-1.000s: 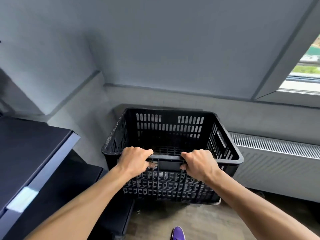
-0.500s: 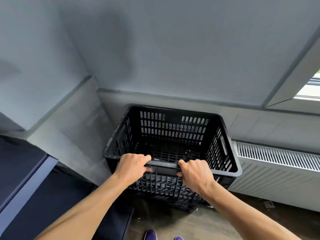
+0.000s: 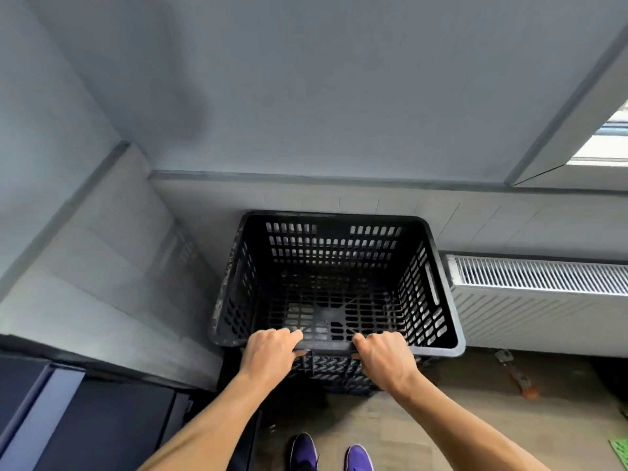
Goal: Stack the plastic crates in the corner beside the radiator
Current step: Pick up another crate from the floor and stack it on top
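Observation:
A black slotted plastic crate point(image 3: 334, 266) sits in the corner, its right side next to the white radiator point(image 3: 537, 300) and its back near the wall. It is empty inside. My left hand point(image 3: 268, 351) and my right hand point(image 3: 384, 358) both grip its near rim, close together at the middle. Whether another crate lies under it is hidden by my hands and its walls.
A grey angled wall panel point(image 3: 102, 283) borders the corner on the left. Dark furniture point(image 3: 85, 419) stands at lower left. An orange-handled tool point(image 3: 516, 375) lies on the wooden floor below the radiator. My purple shoes point(image 3: 329, 452) are at the bottom.
The crate has moved down and back into the corner beside the radiator. My view has tilted further down, and both hands stay on the near rim.

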`<action>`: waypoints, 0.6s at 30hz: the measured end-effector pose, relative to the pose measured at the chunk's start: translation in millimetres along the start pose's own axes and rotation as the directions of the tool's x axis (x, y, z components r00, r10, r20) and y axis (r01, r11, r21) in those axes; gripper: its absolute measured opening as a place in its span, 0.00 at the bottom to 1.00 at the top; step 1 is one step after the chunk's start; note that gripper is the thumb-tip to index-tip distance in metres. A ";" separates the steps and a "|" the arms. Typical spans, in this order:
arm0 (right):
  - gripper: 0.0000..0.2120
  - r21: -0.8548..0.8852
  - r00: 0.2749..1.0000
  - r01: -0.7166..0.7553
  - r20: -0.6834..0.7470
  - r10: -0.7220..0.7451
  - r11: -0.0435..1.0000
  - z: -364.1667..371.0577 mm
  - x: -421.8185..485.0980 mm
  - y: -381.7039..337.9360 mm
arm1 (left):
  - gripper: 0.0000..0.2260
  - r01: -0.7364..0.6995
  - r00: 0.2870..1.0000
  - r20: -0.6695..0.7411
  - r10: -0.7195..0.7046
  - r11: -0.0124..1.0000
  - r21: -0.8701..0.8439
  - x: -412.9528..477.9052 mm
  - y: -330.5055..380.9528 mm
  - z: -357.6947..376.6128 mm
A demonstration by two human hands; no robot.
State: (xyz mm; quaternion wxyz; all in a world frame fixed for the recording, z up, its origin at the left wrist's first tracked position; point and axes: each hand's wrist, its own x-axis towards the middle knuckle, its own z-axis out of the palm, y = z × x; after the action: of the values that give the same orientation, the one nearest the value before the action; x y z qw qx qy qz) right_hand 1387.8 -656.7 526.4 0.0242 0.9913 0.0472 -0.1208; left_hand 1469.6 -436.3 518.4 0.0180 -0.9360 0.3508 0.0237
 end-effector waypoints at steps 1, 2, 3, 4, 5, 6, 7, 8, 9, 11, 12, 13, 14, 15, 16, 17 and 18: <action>0.07 -0.014 1.000 -0.004 0.004 0.004 1.000 4.3 -0.3 -2.0 | 0.14 0.008 1.000 0.016 -0.008 1.000 -0.024 -3.5 -0.7 5.9; 0.09 -0.018 1.000 -0.006 -0.001 0.006 1.000 9.2 -1.3 -4.5 | 0.12 0.014 0.999 0.036 -0.012 0.998 -0.061 -7.0 -1.8 10.8; 0.11 -0.013 1.000 -0.002 0.010 0.003 1.000 13.9 -2.5 -6.9 | 0.10 0.030 0.998 0.060 -0.025 0.995 -0.096 -9.5 -2.8 14.7; 0.13 0.012 1.000 0.004 0.019 -0.005 1.000 17.5 -3.4 -8.8 | 0.10 0.049 0.995 0.096 -0.038 0.992 -0.119 -11.9 -4.2 18.8; 0.14 0.035 1.000 -0.003 0.028 0.002 0.999 20.1 -4.0 -9.9 | 0.10 0.043 0.993 0.111 -0.028 0.990 -0.131 -12.7 -5.9 21.1; 0.15 0.061 1.000 -0.020 0.024 0.018 0.998 21.9 -3.5 -8.8 | 0.10 0.038 0.993 0.117 -0.021 0.989 -0.141 -12.4 -8.0 23.3; 0.16 0.068 0.999 -0.040 0.021 0.039 0.997 23.1 -2.5 -6.6 | 0.11 0.033 0.993 0.121 -0.015 0.988 -0.150 -11.2 -9.3 25.0; 0.17 0.069 0.998 -0.056 0.024 0.055 0.996 24.3 -2.2 -4.5 | 0.11 0.026 0.992 0.129 -0.005 0.987 -0.161 -9.8 -10.6 26.9; 0.17 0.077 0.997 -0.071 0.037 0.068 0.995 23.4 -1.4 -2.3 | 0.12 0.021 0.990 0.141 0.004 0.985 -0.170 -7.9 -12.1 27.2; 0.18 0.099 0.994 -0.086 0.070 0.079 0.991 25.7 -0.4 2.9 | 0.14 0.020 0.981 0.192 0.017 0.982 -0.188 -5.4 -14.9 28.5; 0.19 0.121 0.994 -0.092 0.073 0.083 0.988 27.5 0.4 4.3 | 0.14 0.025 0.977 0.214 0.018 0.981 -0.194 -4.8 -16.2 29.7; 0.19 0.134 0.993 -0.100 0.078 0.090 0.986 29.1 -0.2 4.8 | 0.14 0.029 0.973 0.230 0.017 0.980 -0.197 -4.7 -17.0 30.2; 0.18 0.144 0.991 -0.109 0.088 0.097 0.984 30.8 -0.2 5.2 | 0.14 0.028 0.970 0.241 0.020 0.980 -0.196 -4.7 -17.5 29.6; 0.18 0.144 0.989 -0.116 0.108 0.101 0.983 32.2 0.6 5.2 | 0.13 0.022 0.968 0.249 0.028 0.981 -0.195 -4.1 -18.3 29.7; 0.18 0.142 0.986 -0.123 0.128 0.105 0.982 34.4 2.2 4.6 | 0.13 0.017 0.966 0.254 0.034 0.980 -0.196 -4.5 -19.2 30.7; 0.19 0.139 0.984 -0.131 0.139 0.112 0.981 35.6 4.4 5.1 | 0.12 0.017 0.969 0.246 0.033 0.980 -0.199 -4.3 -19.6 31.6; 0.19 0.138 0.982 -0.135 0.149 0.114 0.981 36.5 6.7 6.3 | 0.11 0.016 0.974 0.226 0.030 0.980 -0.199 -4.0 -19.3 31.7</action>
State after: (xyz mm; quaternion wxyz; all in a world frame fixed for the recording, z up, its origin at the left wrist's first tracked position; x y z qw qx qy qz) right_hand 1386.3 -664.5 489.6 -0.0383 0.9804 -0.0261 -0.1914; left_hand 1478.3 -417.6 487.3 -0.0358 -0.9229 0.3456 0.1660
